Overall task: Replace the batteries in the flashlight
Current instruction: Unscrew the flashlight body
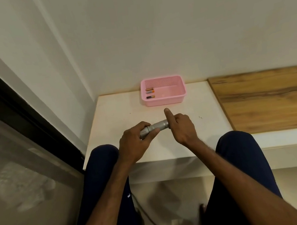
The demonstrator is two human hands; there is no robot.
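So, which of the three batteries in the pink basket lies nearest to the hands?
The black-and-orange battery, the lowest of the three in the pink basket. It lies apart from the other two, which sit together nearer the wall.

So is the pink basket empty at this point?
No. The basket holds three batteries, lying side by side at its left end; the rest of its floor is bare.
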